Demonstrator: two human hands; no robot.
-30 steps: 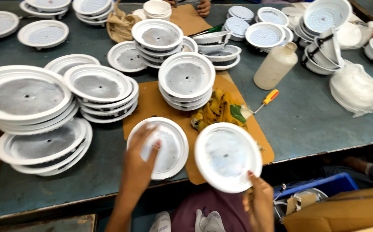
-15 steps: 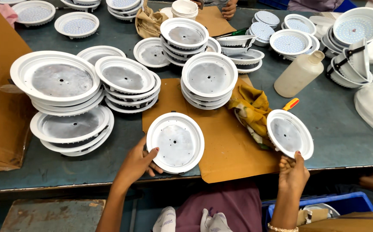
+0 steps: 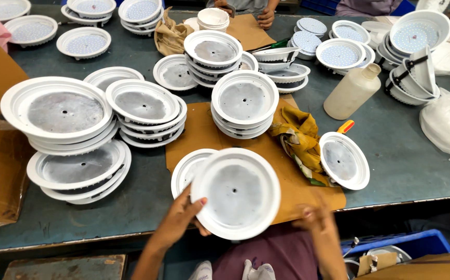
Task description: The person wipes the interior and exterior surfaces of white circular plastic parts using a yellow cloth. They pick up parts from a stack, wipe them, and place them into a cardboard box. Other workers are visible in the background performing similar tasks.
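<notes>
The white round housing (image 3: 235, 193) sits tilted at the near edge of the tabletop (image 3: 131, 202), its grey metal inside facing up, and the left hand (image 3: 181, 220) has it: fingers (image 3: 196, 205) curled onto its lower left rim, grasping it. It overlaps a second white housing (image 3: 186, 168) lying flat just behind it on the brown cardboard sheet (image 3: 199, 132). The right hand (image 3: 313, 218) is near the housing's right rim, blurred, and I cannot tell whether its fingers are closed or loose, or whether they touch the rim at all. To the right, another housing (image 3: 344, 159) rests at the cardboard's corner, touching a crumpled yellow rag (image 3: 300, 137). An orange-handled tool (image 3: 345, 126) pokes out beside the rag. Further back, a stack of housings (image 3: 244, 103) stands mid-cardboard, and to the left two bigger stacks (image 3: 61, 116) and (image 3: 144, 106) sit side by side. A cream plastic bottle (image 3: 352, 91) stands upright to the right, with a white plastic bag (image 3: 448, 124) well beyond it. At the far edge, discs dotted with small lights (image 3: 340, 53) are spread about, and another person's hand (image 3: 265, 18) rests on a second piece of cardboard.
</notes>
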